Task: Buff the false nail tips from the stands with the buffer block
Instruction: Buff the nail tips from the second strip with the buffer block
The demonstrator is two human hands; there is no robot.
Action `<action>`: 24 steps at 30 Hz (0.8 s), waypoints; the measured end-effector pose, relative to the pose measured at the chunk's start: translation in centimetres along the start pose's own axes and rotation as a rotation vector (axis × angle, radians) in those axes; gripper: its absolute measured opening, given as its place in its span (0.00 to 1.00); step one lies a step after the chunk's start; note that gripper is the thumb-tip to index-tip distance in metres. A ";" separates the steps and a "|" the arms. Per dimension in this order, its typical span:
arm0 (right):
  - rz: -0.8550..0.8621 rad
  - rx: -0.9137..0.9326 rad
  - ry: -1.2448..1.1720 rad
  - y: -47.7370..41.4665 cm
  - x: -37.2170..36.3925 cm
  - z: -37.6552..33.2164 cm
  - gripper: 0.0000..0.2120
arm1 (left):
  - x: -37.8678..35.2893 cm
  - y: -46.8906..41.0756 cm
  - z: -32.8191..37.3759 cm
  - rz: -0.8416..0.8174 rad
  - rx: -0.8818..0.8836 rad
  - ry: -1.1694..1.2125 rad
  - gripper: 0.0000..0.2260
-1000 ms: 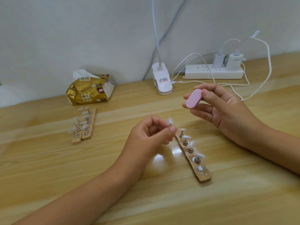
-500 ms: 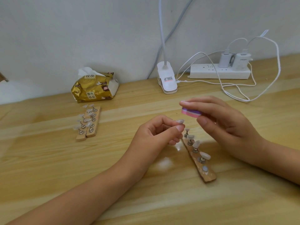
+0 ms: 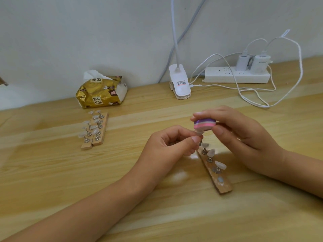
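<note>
My left hand (image 3: 172, 143) pinches a clear false nail tip (image 3: 199, 132) between thumb and forefinger above the near wooden stand (image 3: 215, 169). My right hand (image 3: 239, 135) grips the pink and purple buffer block (image 3: 204, 124), whose underside lies against the tip. The near stand carries several tips on metal pegs, and its nearest peg is bare. Two more wooden stands (image 3: 95, 131) with several clear tips lie side by side at the left.
A gold tissue pack (image 3: 101, 92) lies at the back left by the wall. A white clip lamp base (image 3: 180, 83) and a white power strip (image 3: 237, 74) with chargers and looping white cables (image 3: 253, 100) sit at the back right on the wooden table (image 3: 52, 172).
My right hand turned the buffer block flat and lowered it onto the nail tip that my left hand holds. The two hands came together above the near stand.
</note>
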State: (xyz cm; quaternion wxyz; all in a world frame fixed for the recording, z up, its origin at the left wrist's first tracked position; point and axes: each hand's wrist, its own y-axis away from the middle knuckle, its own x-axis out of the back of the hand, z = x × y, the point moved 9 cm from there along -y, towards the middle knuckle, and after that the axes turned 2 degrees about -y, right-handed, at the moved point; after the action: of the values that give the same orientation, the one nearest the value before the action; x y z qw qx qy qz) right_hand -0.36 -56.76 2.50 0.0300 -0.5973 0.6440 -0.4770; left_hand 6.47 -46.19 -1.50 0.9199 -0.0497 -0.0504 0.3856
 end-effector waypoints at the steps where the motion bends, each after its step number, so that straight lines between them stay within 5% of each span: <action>1: -0.003 0.013 0.017 0.0 0.0 -0.1 0.15 | 0.0 0.0 0.0 0.002 0.002 0.001 0.03; 24: 0.000 0.006 0.068 -0.1 -0.1 -0.2 0.13 | 0.0 0.0 0.1 -0.001 -0.036 -0.016 0.04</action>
State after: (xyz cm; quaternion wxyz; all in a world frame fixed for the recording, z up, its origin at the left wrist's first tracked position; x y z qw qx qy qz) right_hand -0.39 -56.56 2.57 0.0099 -0.5806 0.6434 -0.4988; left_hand 6.50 -46.16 -1.42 0.9186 -0.0632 -0.0647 0.3846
